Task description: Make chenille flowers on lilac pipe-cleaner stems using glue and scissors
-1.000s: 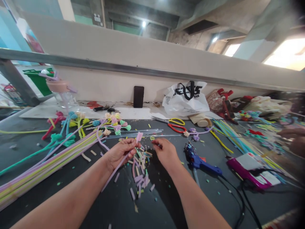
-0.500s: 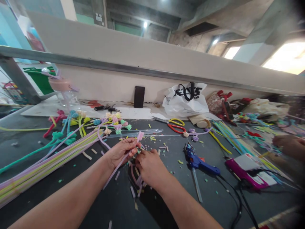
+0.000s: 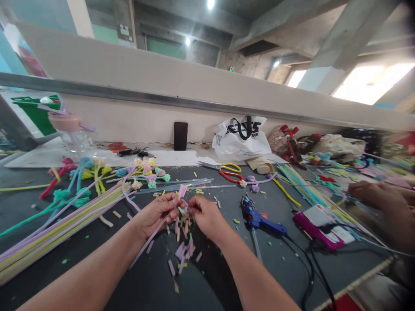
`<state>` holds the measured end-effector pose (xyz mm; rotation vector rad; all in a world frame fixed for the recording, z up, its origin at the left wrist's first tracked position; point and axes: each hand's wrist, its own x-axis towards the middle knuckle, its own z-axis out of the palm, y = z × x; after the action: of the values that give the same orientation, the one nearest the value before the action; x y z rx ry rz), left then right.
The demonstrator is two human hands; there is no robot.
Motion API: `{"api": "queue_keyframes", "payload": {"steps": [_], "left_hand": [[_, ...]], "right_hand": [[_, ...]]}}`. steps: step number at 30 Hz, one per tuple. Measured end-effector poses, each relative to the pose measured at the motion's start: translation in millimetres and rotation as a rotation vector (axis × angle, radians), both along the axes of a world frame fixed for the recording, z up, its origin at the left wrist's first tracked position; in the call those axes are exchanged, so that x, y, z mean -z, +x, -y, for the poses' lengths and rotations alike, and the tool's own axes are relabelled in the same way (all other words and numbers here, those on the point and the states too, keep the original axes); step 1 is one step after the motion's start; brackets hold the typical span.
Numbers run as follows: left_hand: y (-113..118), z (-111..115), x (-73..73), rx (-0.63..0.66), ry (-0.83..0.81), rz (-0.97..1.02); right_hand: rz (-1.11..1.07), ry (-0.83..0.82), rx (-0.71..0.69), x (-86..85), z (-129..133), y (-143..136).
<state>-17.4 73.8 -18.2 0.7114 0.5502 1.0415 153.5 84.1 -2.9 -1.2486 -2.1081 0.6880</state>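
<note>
My left hand (image 3: 164, 209) is closed round a long lilac pipe cleaner (image 3: 150, 241), which slants down towards my forearm. A short pink-lilac tuft (image 3: 182, 191) stands up from its fingertips, and a bit of green shows just below. Close beside it, my right hand (image 3: 204, 216) is closed with its thumb and fingers pinched together; whatever lies between them is hidden. Beneath both hands are loose cut pieces (image 3: 183, 250) in lilac, cream and green on the dark tabletop (image 3: 139, 287).
Bundled pipe cleaners (image 3: 68, 222) and fuzzy flowers (image 3: 149, 172) lie left. Scissors (image 3: 231, 176) rest at the back, and a blue glue gun (image 3: 262, 222) sits right with its cable trailing. Another person's hand (image 3: 372, 192) works at far right. A phone (image 3: 180, 136) leans on the partition.
My right hand has risen from the cut pieces to beside my left fingertips, uncovering the pile. My left hand keeps its hold on the pipe cleaner. The view has shifted slightly right.
</note>
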Motion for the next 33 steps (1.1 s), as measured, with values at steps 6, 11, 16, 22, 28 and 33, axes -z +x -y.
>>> {"api": "queue_keyframes", "payload": {"steps": [6,11,16,22,28,33], "left_hand": [[-1,1,-4.1,-0.002,0.048,-0.022],[-1,5,-7.6,0.008,0.120,0.035],[0,7,-9.0,0.076,0.104,-0.001],[6,12,-19.2,0.128,-0.025,-0.015],[9,12,-21.9,0.117,-0.081,-0.027],[10,11,-19.5,0.177,-0.076,-0.081]], "right_hand": [[0.036,-0.009,-0.105,-7.6,-2,11],[0.297,-0.006,-0.515,-22.2,19,7],[0.552,0.088,-0.531,-24.2,33,-2],[0.409,-0.014,-0.512,-23.3,26,5],[0.122,-0.091,-0.335,-21.9,15,15],[0.002,-0.110,-0.105,-29.3,12,12]]}}
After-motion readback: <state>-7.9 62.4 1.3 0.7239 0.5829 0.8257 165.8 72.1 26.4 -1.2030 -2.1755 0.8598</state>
